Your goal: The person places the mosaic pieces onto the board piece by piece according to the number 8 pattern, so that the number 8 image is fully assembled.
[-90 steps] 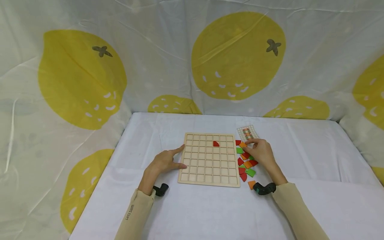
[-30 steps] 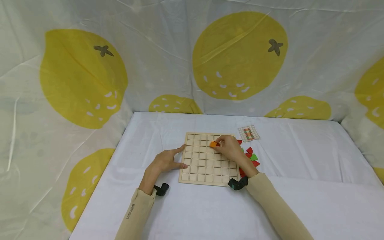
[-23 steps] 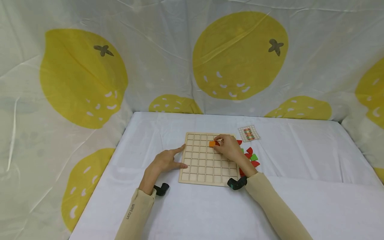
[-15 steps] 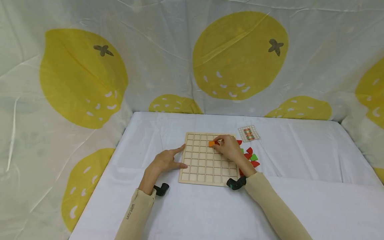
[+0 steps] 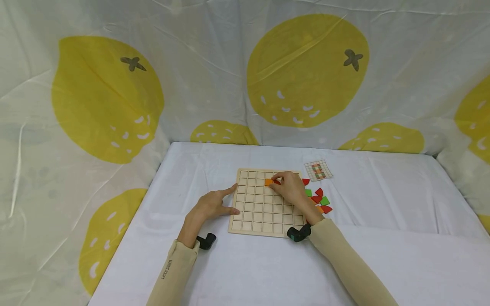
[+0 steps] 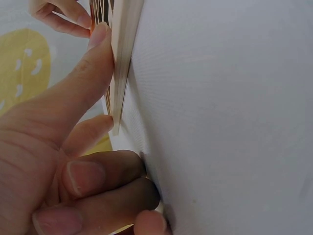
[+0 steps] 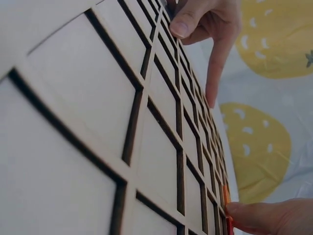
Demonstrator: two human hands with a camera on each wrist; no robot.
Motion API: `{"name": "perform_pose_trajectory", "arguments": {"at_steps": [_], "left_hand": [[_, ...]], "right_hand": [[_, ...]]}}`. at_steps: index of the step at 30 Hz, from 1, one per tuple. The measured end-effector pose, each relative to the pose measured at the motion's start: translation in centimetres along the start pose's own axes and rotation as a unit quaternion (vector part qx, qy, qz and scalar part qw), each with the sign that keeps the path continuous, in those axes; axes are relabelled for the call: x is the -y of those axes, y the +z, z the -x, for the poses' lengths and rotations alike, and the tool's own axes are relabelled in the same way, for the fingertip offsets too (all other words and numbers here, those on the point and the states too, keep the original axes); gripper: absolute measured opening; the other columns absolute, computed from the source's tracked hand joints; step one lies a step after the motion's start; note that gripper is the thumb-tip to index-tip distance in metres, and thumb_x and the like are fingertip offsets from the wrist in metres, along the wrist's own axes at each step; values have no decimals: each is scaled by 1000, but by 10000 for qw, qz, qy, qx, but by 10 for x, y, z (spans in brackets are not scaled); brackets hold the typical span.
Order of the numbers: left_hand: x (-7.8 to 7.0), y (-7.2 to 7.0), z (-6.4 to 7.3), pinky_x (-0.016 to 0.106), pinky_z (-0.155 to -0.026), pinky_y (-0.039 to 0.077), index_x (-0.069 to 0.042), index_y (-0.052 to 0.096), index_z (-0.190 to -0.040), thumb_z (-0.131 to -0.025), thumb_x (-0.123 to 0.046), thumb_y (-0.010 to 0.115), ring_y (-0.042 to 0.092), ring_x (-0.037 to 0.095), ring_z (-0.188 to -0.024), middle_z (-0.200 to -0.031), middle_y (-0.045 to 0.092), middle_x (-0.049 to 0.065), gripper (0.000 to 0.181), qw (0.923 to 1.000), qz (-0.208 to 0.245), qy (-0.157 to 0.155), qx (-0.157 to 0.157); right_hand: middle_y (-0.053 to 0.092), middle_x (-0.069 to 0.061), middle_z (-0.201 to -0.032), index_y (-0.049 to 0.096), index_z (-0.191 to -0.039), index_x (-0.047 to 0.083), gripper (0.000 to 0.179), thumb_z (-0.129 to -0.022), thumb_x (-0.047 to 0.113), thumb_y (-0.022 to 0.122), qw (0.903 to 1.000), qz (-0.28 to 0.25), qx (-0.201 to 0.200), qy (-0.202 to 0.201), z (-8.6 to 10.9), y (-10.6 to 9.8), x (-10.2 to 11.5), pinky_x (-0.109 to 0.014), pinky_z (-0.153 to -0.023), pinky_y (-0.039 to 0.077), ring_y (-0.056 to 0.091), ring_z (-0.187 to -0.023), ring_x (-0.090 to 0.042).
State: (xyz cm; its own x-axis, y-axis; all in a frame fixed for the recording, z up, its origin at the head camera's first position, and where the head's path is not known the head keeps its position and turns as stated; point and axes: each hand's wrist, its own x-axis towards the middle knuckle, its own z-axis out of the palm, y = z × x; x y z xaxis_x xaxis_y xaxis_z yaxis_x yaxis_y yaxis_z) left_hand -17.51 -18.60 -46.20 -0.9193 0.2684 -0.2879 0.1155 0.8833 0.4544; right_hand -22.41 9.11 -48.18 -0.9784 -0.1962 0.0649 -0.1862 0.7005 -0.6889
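Pinching orange square tile (image 5: pixel 269 182) in right hand (image 5: pixel 291 188), partly hiding red quarter-circle tile (image 5: pixel 277 182); touching pale wooden grid board (image 5: pixel 257 214) (beside green square tiles (image 5: pixel 324 201)) with left hand (image 5: pixel 210 204) spread.

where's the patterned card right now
In the head view, the patterned card lies just off the far right corner of the wooden board, beyond the loose pieces.

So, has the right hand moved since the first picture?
Yes. Judged against the board, the right hand has moved left, from the loose tiles beside the board to above the board itself.
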Motion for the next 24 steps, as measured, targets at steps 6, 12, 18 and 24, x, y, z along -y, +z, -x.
{"name": "perform_pose_trajectory", "arguments": {"at_steps": [6,12,18,24], "left_hand": [[-1,0,0,39,-81,49,-30,35,-162,-84,-52,82,58,19,-84,-107,73,14,94,10000,-24,-29,8],[-1,0,0,39,-79,49,-31,35,-162,-84,-52,82,58,19,-83,-105,73,14,94,10000,-44,-46,9],[-1,0,0,37,-77,48,-31,35,-162,-84,-52,82,57,19,-82,-101,72,12,94,10000,-52,-44,20],[1,1,0,37,-79,47,-31,34,-162,-84,-51,82,57,19,-83,-102,72,12,94,10000,-10,8,13]], "right_hand": [[46,1,-57,79,-113,5,27,-91,21,81,10000,58,24,-32,-1,1,-1,-25,-49,25,37,-50,-12],[41,2,-55,80,-114,7,27,-91,20,81,10000,-30,59,-70,-1,1,-3,-25,-49,24,35,-48,-13],[41,2,-55,79,-117,6,27,-94,22,77,9998,-140,159,-64,7,-3,-3,-25,-48,23,35,-49,-12],[43,2,-55,77,-121,5,31,-95,21,76,9995,-205,204,85,24,-20,-6,-24,-48,26,37,-49,-13]]}}
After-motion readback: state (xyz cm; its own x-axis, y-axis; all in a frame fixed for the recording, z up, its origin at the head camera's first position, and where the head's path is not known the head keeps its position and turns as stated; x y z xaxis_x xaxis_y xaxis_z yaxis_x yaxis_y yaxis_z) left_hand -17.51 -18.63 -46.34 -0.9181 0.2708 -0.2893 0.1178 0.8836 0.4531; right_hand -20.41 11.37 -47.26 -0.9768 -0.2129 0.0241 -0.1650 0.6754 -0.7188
